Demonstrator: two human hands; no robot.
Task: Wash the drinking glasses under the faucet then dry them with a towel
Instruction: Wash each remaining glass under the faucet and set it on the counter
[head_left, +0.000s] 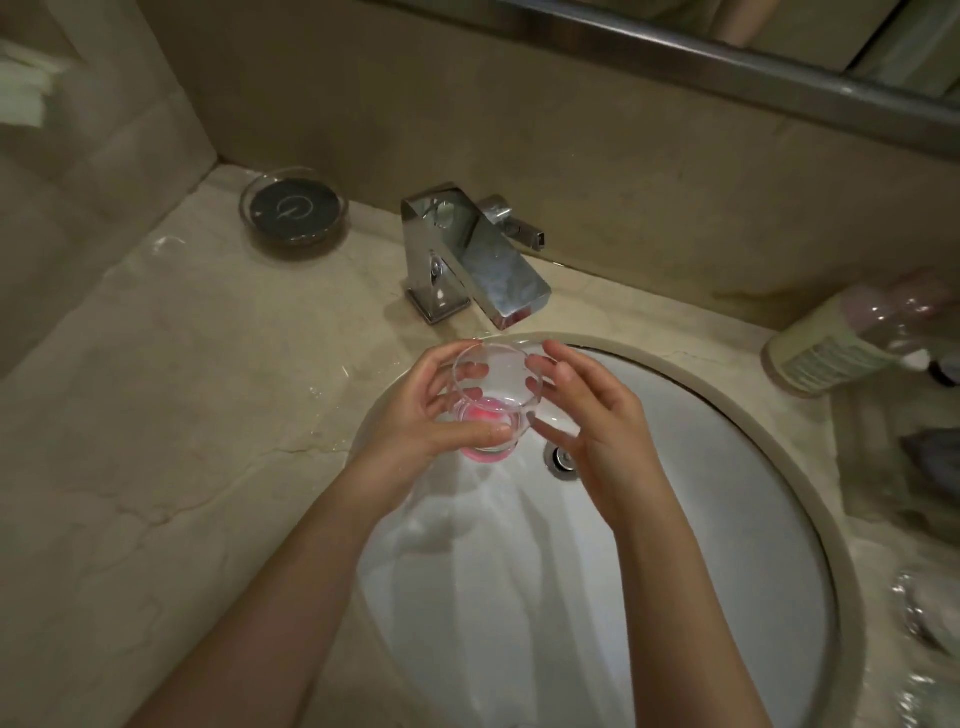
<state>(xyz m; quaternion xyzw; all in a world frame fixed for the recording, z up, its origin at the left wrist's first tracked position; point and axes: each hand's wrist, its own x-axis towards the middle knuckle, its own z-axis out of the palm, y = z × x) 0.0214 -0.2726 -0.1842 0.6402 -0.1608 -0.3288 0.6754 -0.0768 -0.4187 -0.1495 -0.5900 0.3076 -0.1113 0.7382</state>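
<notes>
Rinse step, about to start

Clear pink-bottomed drinking glass (488, 402) sits just below the square chrome faucet (475, 257): left hand (434, 410) wrapped round it, right hand (587, 410) fingers spread, touching it. No water running, I think; next, open the tap.

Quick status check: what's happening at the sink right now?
Left hand grips glass, pink base, over basin. Right hand fingers touch its rim. Faucet just behind; no visible stream. Nothing blocking.
</notes>
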